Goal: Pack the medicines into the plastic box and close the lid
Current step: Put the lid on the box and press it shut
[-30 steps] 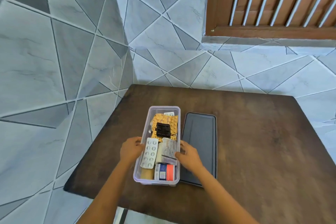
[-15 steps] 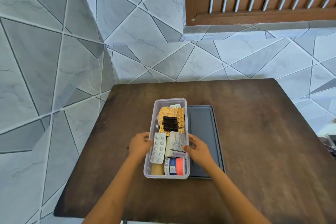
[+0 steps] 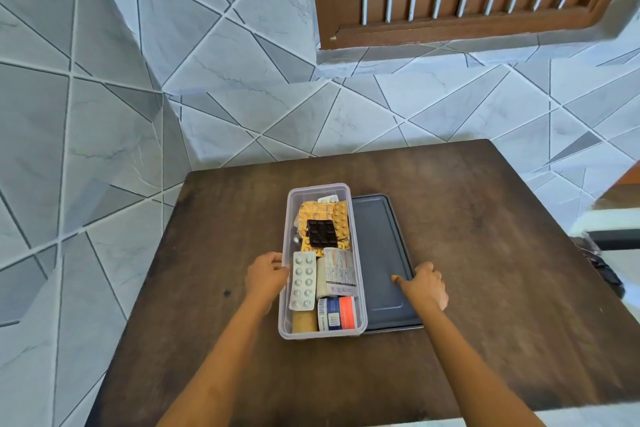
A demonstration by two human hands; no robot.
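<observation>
Honestly, plastic box (image 3: 323, 331) sits mid-frame, packed; left hand (image 3: 265, 277) fingers curl against its wall, right hand (image 3: 424, 284) fingers spread on lid (image 3: 375, 243). Tall blister packs (image 3: 304, 279) could block closing.

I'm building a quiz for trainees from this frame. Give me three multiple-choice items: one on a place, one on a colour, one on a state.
1. Where does the lid lie?
A. On the box
B. On the table, right of the box
C. On the floor

2. What colour is the small blister pack atop the orange ones?
A. Black
B. Green
C. White

3. What is the right hand doing?
A. Resting on the lid's right edge
B. Holding a bottle
C. Reaching into the box

Key: 1 B, the lid lies flat beside the plastic box. 2 A, it is black. 3 A, its fingers meet the lid's edge.
</observation>
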